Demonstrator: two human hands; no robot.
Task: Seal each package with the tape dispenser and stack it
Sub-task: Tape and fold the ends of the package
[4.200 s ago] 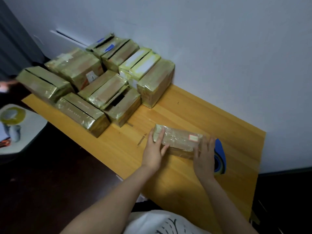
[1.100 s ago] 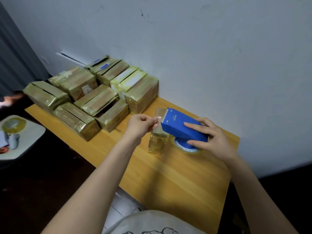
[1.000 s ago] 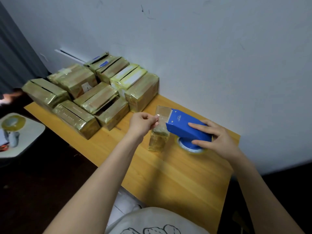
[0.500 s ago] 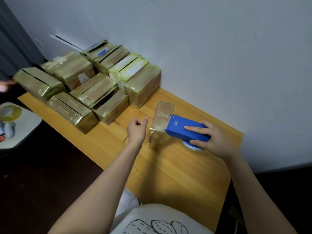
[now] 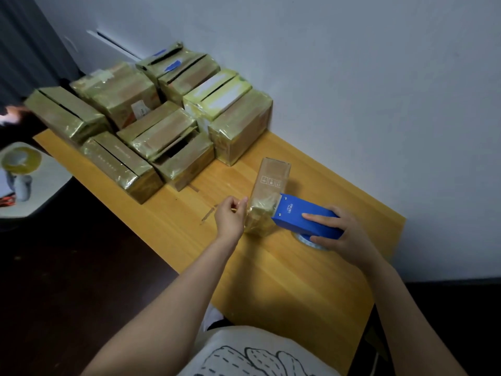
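Observation:
A small brown package [image 5: 269, 185] stands on end on the wooden table [image 5: 284, 275], wrapped in shiny tape. My right hand [image 5: 341, 234] grips the blue tape dispenser [image 5: 303, 215], whose front edge touches the package's right side near its lower half. My left hand [image 5: 230, 218] is at the package's left side, fingertips pinched together at the tape [image 5: 248, 210] there. The tape roll [image 5: 309, 240] shows under the dispenser.
Several taped brown boxes [image 5: 151, 123] are piled at the table's far left end against the white wall. A yellowish tape roll [image 5: 20, 160] lies on a white side surface at the far left. Dark floor lies beyond the table's near edge.
The package went from lying flat under both hands to standing on end. My right hand picked up the dispenser and brought it against the package. My left hand now pinches at the package's left side.

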